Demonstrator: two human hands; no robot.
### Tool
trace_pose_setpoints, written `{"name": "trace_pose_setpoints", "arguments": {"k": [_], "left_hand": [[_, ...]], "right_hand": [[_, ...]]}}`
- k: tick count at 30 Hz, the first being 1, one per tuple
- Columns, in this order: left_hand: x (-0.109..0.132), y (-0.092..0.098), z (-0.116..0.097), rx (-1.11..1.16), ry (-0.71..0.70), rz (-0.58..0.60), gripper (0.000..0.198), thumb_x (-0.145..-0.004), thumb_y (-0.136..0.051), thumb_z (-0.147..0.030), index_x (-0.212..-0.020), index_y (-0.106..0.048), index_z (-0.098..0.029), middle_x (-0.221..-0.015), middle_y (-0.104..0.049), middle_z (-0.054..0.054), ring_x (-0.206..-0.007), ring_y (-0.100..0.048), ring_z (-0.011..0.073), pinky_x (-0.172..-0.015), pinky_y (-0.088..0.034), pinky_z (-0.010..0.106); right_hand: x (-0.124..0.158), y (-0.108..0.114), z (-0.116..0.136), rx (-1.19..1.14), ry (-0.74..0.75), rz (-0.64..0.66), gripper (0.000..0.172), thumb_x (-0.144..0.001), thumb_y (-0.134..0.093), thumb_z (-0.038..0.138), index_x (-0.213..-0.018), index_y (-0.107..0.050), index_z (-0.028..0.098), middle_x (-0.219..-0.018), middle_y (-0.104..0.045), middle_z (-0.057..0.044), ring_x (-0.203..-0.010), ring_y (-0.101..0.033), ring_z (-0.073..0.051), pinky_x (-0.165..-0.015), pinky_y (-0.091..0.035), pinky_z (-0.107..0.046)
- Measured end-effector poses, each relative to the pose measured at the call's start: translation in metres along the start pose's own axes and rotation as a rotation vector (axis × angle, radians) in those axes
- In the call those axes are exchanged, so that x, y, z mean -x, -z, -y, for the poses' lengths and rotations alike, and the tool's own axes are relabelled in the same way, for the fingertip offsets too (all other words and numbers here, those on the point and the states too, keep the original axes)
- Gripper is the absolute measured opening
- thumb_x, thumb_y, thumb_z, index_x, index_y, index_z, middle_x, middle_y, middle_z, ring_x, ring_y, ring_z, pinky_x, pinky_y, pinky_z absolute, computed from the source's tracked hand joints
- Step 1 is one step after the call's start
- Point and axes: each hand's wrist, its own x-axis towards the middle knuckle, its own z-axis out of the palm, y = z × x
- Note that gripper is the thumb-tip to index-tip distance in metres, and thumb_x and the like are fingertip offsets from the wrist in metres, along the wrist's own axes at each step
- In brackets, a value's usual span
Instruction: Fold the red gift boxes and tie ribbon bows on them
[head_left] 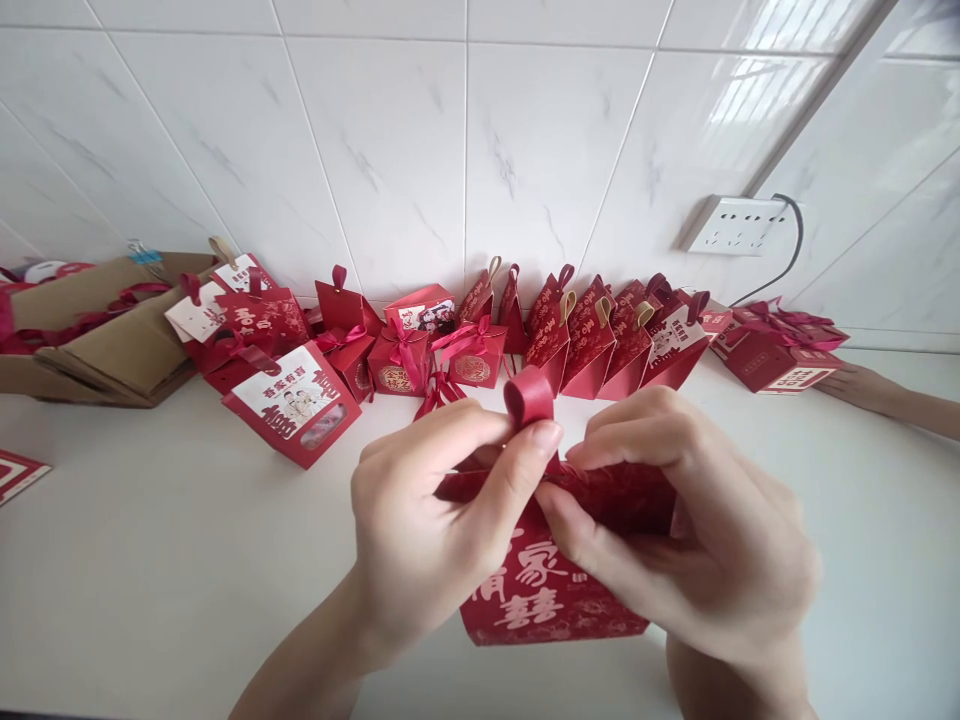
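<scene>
A red paper gift box (551,595) with gold characters stands on the white counter (150,560) in front of me, and both hands hold it at its top. My left hand (435,510) pinches the box's red loop handle (529,393) between thumb and fingers. My right hand (690,520) grips the top edge of the box from the right, fingers curled over the flap.
A row of several red gift boxes (585,335) with ribbons stands along the tiled wall. Brown cardboard (112,340) lies at the left. A wall socket (731,225) with a cable is at the right. Another person's arm (892,395) rests at the right edge.
</scene>
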Motion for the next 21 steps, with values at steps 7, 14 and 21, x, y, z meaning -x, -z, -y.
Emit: {"name": "trace_pose_setpoints", "arguments": {"k": [7,14,21], "left_hand": [[0.003,0.0,0.0,-0.004,0.01,0.0,0.027,-0.084,-0.059,-0.019,-0.058,-0.054,-0.02,-0.048,-0.049,-0.007,-0.042,-0.041,0.005,-0.042,-0.039,0.019],[-0.001,0.002,0.001,0.09,0.076,0.063,0.025,-0.083,-0.06,-0.018,-0.058,-0.057,-0.02,-0.049,-0.052,-0.007,-0.042,-0.044,0.0053,-0.043,-0.039,0.019],[-0.006,0.011,0.003,0.418,0.229,0.263,0.011,-0.078,-0.068,-0.031,-0.082,-0.067,-0.021,-0.068,-0.065,-0.002,-0.061,-0.061,0.0116,-0.052,-0.048,0.02]], "right_hand": [[0.002,-0.002,0.001,-0.05,-0.056,-0.002,0.018,-0.076,-0.067,0.01,-0.082,-0.054,0.021,-0.069,-0.053,0.0,-0.06,-0.051,-0.013,-0.051,-0.042,-0.027],[0.001,0.003,-0.003,-0.177,-0.09,0.099,0.017,-0.077,-0.063,0.008,-0.084,-0.053,0.02,-0.072,-0.054,0.0,-0.063,-0.051,-0.012,-0.054,-0.043,-0.027],[0.003,0.004,-0.003,-0.189,-0.205,0.052,0.016,-0.079,-0.063,0.01,-0.084,-0.052,0.021,-0.074,-0.054,0.001,-0.063,-0.053,-0.012,-0.051,-0.042,-0.026]]}}
